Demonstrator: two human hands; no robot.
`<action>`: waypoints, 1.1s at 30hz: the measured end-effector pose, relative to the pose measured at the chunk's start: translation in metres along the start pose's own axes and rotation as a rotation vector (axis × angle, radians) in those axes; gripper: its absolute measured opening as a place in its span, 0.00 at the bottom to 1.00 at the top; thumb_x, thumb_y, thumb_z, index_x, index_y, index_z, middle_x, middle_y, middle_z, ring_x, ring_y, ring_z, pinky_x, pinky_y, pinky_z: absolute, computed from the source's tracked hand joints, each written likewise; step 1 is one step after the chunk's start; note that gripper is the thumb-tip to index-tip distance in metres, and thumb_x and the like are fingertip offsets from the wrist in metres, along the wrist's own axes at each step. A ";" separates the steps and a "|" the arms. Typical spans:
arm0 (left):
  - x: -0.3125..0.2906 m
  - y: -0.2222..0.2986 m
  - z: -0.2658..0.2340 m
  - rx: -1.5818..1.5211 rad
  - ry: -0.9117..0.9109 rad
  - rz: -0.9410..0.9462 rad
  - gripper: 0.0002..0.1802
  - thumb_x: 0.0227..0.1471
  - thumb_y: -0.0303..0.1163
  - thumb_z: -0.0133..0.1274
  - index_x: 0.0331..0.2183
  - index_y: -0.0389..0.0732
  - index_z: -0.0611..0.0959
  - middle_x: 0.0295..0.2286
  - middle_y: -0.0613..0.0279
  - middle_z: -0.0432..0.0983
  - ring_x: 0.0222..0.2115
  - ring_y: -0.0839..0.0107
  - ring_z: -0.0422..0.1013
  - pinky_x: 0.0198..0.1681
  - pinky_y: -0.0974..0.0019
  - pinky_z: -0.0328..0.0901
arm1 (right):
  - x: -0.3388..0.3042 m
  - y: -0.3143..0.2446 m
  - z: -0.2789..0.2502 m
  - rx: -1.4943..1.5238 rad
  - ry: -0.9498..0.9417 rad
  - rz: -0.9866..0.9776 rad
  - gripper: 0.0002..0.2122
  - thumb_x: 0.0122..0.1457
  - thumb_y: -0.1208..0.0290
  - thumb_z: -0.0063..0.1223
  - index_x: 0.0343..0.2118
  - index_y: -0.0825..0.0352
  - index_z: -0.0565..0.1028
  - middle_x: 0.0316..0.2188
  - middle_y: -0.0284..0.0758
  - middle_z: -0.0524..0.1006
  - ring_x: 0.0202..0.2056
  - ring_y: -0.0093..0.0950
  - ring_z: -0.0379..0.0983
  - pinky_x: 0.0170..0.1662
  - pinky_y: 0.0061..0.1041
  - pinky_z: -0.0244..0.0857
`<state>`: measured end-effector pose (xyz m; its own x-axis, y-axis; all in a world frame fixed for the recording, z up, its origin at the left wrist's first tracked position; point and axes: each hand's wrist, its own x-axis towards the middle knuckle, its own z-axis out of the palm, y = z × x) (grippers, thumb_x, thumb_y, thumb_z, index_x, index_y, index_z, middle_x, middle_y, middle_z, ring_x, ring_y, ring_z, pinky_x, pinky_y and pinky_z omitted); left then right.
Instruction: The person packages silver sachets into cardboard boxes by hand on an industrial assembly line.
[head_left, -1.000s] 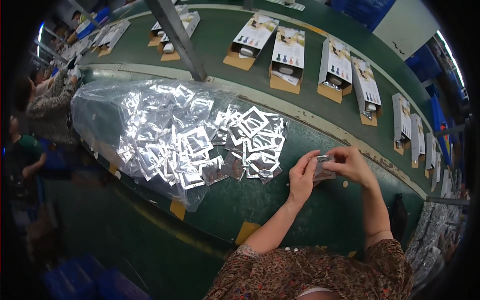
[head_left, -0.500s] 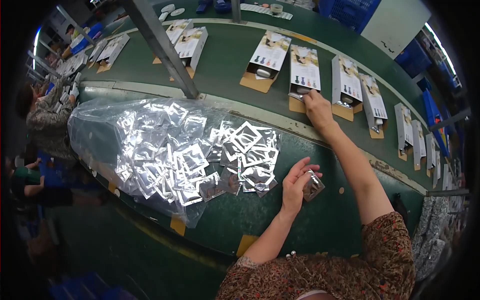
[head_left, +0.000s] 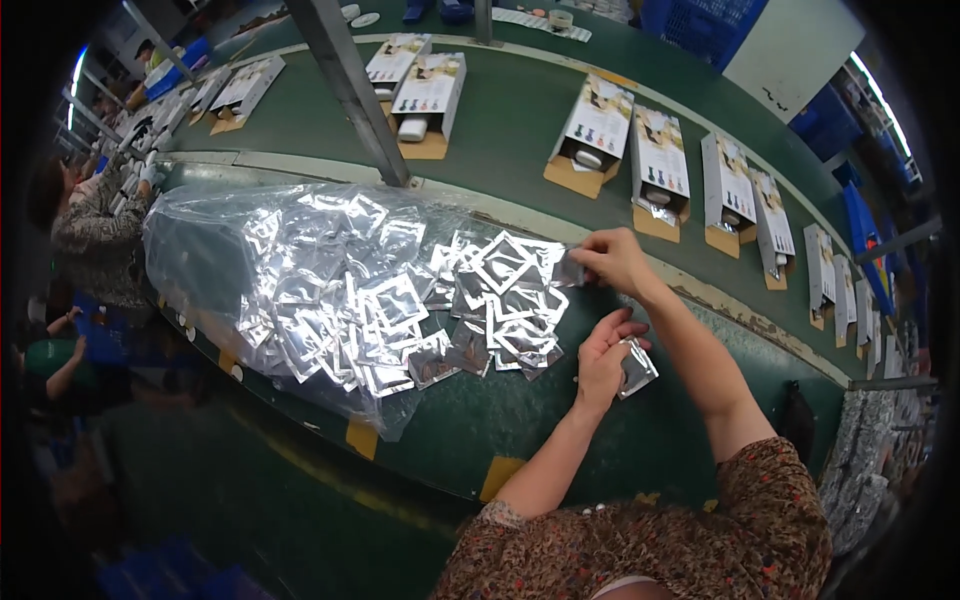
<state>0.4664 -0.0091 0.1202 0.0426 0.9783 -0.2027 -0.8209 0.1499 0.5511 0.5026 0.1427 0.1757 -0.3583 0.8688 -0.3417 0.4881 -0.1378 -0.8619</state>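
My left hand (head_left: pixel 604 362) is closed on a small square silver foil sachet (head_left: pixel 638 368) above the green table. Farther from me, my right hand (head_left: pixel 618 262) pinches the edge of another foil sachet (head_left: pixel 571 268) at the right side of a loose pile (head_left: pixel 505 310) of the same sachets. That pile spills from the mouth of a large clear plastic bag (head_left: pixel 200 245), where more sachets lie. Beyond my right hand, an open white printed carton (head_left: pixel 660 150) stands on the belt, with something silver showing at its opening.
The green belt (head_left: pixel 500 150) carries several more open cartons (head_left: pixel 595 115), flaps toward me. A metal post (head_left: pixel 350 90) rises at the belt's near edge. Another person (head_left: pixel 95 220) works at the far left. Blue crates (head_left: pixel 700 30) stand at the back.
My right hand has come back from the carton on the belt to the sachet pile and pinches a sachet. The cartons have shifted to the right. My left hand has barely moved.
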 end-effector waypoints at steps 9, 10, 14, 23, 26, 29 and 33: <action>-0.004 -0.013 0.002 0.118 -0.031 0.046 0.27 0.50 0.16 0.39 0.55 0.31 0.68 0.41 0.51 0.75 0.35 0.72 0.73 0.41 0.71 0.68 | 0.028 0.023 -0.061 -0.839 0.778 -0.912 0.05 0.49 0.78 0.57 0.28 0.65 0.73 0.32 0.37 0.76 0.27 0.33 0.76 0.29 0.29 0.70; -0.006 -0.011 0.002 0.103 -0.031 0.044 0.27 0.50 0.16 0.40 0.55 0.31 0.68 0.41 0.50 0.75 0.35 0.71 0.74 0.41 0.70 0.68 | 0.034 0.025 -0.060 -0.890 0.726 -0.888 0.05 0.49 0.77 0.56 0.27 0.66 0.71 0.31 0.37 0.75 0.30 0.36 0.75 0.30 0.31 0.70; -0.010 -0.012 0.002 0.093 -0.036 0.021 0.27 0.50 0.15 0.41 0.54 0.31 0.68 0.41 0.49 0.75 0.35 0.70 0.74 0.41 0.70 0.68 | 0.053 0.053 -0.062 -1.145 0.636 -0.706 0.04 0.51 0.74 0.54 0.25 0.66 0.71 0.28 0.38 0.74 0.29 0.38 0.76 0.30 0.34 0.70; -0.024 0.000 0.009 0.162 -0.020 0.047 0.26 0.51 0.17 0.41 0.54 0.31 0.69 0.41 0.51 0.75 0.35 0.72 0.74 0.40 0.71 0.68 | 0.034 0.050 -0.076 -1.074 0.781 -0.367 0.14 0.56 0.59 0.55 0.33 0.67 0.78 0.31 0.41 0.78 0.30 0.42 0.77 0.32 0.37 0.71; -0.023 -0.005 0.016 0.159 -0.023 0.058 0.25 0.52 0.17 0.40 0.54 0.31 0.69 0.40 0.53 0.76 0.34 0.73 0.73 0.41 0.71 0.68 | -0.009 -0.001 -0.048 -0.838 0.464 -0.284 0.17 0.54 0.53 0.58 0.28 0.66 0.81 0.26 0.42 0.80 0.28 0.40 0.77 0.32 0.35 0.70; -0.014 -0.001 0.019 0.169 -0.038 0.065 0.25 0.51 0.15 0.38 0.53 0.31 0.70 0.39 0.55 0.76 0.34 0.75 0.73 0.41 0.72 0.67 | -0.028 -0.041 -0.010 -0.546 0.007 -0.189 0.24 0.47 0.51 0.65 0.34 0.72 0.80 0.27 0.43 0.79 0.29 0.35 0.77 0.33 0.32 0.69; -0.007 -0.008 0.016 0.173 -0.025 0.153 0.23 0.48 0.12 0.38 0.47 0.31 0.74 0.37 0.59 0.76 0.36 0.74 0.73 0.42 0.71 0.67 | -0.017 -0.021 0.031 -0.742 0.193 -0.398 0.28 0.42 0.50 0.68 0.37 0.73 0.78 0.33 0.44 0.76 0.35 0.38 0.76 0.39 0.33 0.69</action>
<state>0.4821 -0.0146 0.1300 -0.0587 0.9945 -0.0872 -0.7088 0.0200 0.7051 0.4741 0.1160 0.1877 -0.5046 0.8612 0.0608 0.7727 0.4819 -0.4132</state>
